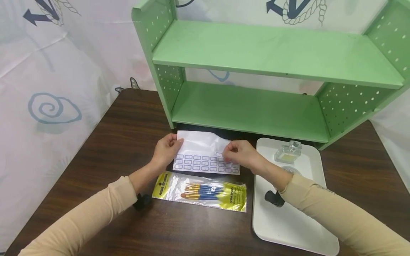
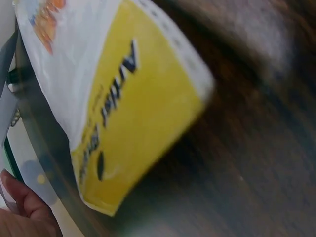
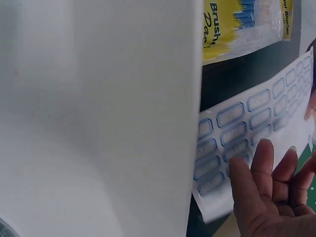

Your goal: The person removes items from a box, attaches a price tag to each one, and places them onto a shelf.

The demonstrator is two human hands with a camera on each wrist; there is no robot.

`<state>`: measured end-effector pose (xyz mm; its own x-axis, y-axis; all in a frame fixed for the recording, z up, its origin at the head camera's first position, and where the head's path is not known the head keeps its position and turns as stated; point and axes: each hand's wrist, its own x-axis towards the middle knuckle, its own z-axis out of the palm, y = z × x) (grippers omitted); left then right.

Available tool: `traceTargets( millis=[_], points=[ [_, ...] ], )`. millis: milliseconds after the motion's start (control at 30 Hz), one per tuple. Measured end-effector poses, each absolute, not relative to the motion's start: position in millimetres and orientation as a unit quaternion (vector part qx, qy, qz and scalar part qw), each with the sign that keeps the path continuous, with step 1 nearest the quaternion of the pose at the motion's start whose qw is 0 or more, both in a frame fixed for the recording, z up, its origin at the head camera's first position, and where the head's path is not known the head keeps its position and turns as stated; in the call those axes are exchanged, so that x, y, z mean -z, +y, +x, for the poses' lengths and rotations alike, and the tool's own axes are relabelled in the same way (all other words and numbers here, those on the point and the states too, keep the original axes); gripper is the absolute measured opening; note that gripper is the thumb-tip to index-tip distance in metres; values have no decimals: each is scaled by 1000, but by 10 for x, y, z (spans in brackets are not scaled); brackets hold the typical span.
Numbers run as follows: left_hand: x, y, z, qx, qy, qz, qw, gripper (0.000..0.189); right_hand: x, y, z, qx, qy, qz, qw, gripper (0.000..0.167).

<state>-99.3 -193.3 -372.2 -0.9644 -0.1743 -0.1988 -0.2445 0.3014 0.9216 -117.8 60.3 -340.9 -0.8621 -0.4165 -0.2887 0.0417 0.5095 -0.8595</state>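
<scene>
A white sheet of blue-bordered labels (image 1: 196, 145) lies in front of the green shelf, its upper part bare and several rows of labels along the lower part. My left hand (image 1: 167, 150) pinches the sheet's left edge between thumb and fingers. Over the sheet's right side, my right hand (image 1: 242, 153) has thumb and forefinger together at a single small label (image 1: 219, 154), which sits tilted above the top row. In the right wrist view the right hand's fingers (image 3: 264, 158) overlap the sheet. Just below the sheet lies a clear and yellow packet of artist brushes (image 1: 201, 192).
A white tray (image 1: 289, 222) stands at the right, under my right forearm. On it are a glass bottle (image 1: 288, 153), a round clear item (image 1: 290, 170) and a black object (image 1: 274, 198). The green shelf (image 1: 250, 110) rises behind, on the dark wooden table (image 1: 179, 227).
</scene>
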Motion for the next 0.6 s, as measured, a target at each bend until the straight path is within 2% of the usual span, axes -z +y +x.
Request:
traceTargets(
  millis=[600],
  points=[
    [3879, -2011, -1270, -537, 833, -119, 50, 30, 3375, 800, -1076, 532, 796, -77, 280, 14]
  ],
)
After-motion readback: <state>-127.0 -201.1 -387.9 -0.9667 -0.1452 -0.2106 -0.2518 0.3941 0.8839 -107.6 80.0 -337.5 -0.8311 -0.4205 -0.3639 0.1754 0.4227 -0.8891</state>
